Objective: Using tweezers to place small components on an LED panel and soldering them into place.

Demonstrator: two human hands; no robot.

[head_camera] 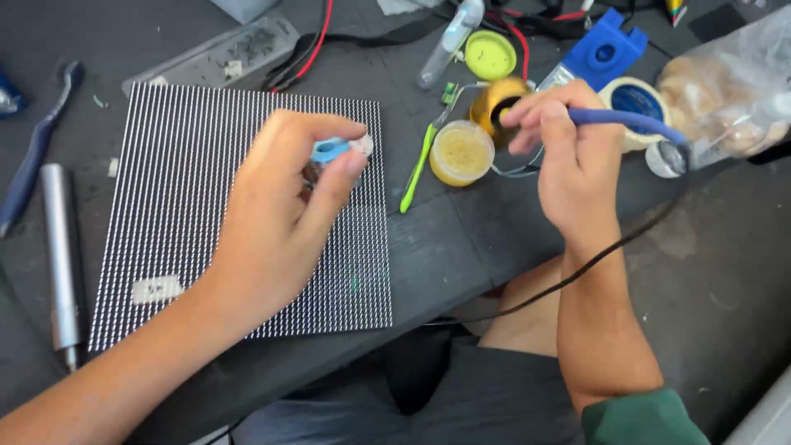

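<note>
Head view: my right hand (573, 169) pinches the blue soldering iron handle (626, 121) pen-style, fingers closed round it, tip end at the mouth of the brass-coloured tip-cleaner pot (497, 100); the tip itself is hidden behind my fingers. Left hand (284, 218) pinches a small blue solder spool (331, 149) between thumb and forefinger, hovering over the LED matrix panel (189, 206) that lies flat on the dark worktop (445, 247).

Judgement on doing this well: wipe the tip briefly in the pot, no digging. The open flux tin (461, 152) sits just beside the pot, so keep the iron's shaft off its rim. The black cord (577, 276) trails off the worktop edge over my lap; I'd keep slack in it so it can't tug the iron. Green tweezers (418, 169) lie near the tin, well apart from the panel. Keep the spool low and steady.
</note>
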